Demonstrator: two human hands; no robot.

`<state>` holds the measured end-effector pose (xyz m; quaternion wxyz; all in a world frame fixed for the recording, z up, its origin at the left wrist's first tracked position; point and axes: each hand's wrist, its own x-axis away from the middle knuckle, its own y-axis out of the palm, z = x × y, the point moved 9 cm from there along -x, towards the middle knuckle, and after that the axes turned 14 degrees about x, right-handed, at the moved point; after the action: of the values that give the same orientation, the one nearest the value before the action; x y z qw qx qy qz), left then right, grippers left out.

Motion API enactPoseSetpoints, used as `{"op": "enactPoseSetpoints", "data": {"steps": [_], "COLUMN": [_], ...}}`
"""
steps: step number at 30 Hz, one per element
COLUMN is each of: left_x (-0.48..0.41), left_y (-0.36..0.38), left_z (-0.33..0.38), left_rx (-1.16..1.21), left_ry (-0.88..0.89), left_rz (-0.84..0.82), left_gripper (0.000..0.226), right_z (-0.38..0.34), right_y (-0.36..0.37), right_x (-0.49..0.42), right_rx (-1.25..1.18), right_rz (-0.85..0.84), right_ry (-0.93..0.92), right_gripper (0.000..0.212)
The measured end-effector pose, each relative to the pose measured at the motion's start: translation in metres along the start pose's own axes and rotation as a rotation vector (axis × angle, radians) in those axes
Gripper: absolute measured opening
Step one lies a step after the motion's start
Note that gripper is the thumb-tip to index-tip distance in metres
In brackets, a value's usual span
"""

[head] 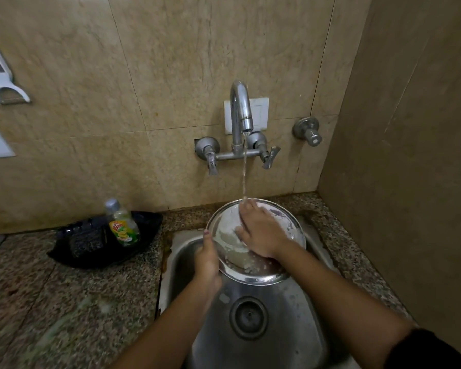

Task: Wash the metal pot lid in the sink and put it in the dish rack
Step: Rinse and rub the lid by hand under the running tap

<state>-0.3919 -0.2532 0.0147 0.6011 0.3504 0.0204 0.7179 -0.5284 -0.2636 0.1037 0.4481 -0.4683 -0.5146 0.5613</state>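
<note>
A round metal pot lid [285,221], smeared with white foam, is held tilted over the steel sink [290,328]. My left hand [207,259] grips the lid's left rim, thumb up along the edge. My right hand [258,230] lies flat on the lid's face with fingers spread, rubbing the foam. Water runs from the tap [241,107] onto my right fingertips and the lid's upper edge. No dish rack is in view.
A dish soap bottle [123,223] stands in a black tray [85,243] on the speckled granite counter [51,302] left of the sink. Two tap handles and a separate valve [308,133] are on the tiled wall. A side wall stands close on the right.
</note>
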Motion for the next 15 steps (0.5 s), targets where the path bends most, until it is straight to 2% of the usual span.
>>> {"op": "enactPoseSetpoints", "data": {"steps": [3,5,7,11,13,15], "left_x": [-0.002,-0.004,-0.008,-0.002,0.003,0.005], "left_y": [0.007,0.003,-0.006,-0.003,0.004,0.011], "left_z": [0.006,0.015,0.024,0.023,0.013,0.011], "left_rx": [0.005,0.01,-0.005,-0.058,-0.06,-0.048], "left_ry": [0.007,0.016,0.06,0.111,0.078,0.066], "left_rz": [-0.015,0.007,0.042,0.02,-0.013,-0.045], "left_gripper": [0.053,0.056,0.052,0.051,0.049,0.048], "right_z": [-0.057,-0.06,-0.028,0.039,0.024,-0.014], "right_y": [0.003,0.01,0.013,0.002,-0.007,-0.007], "right_x": [0.013,0.043,0.06,0.037,0.012,-0.001], "right_rx": [-0.096,-0.095,-0.029,0.089,0.033,-0.042], "right_rz": [-0.072,-0.085,-0.022,0.061,0.104,0.089], "right_ry": [-0.299,-0.412,-0.336,0.046,0.067,-0.071], "right_gripper": [0.061,0.058,0.059,0.065,0.066,0.066]}}
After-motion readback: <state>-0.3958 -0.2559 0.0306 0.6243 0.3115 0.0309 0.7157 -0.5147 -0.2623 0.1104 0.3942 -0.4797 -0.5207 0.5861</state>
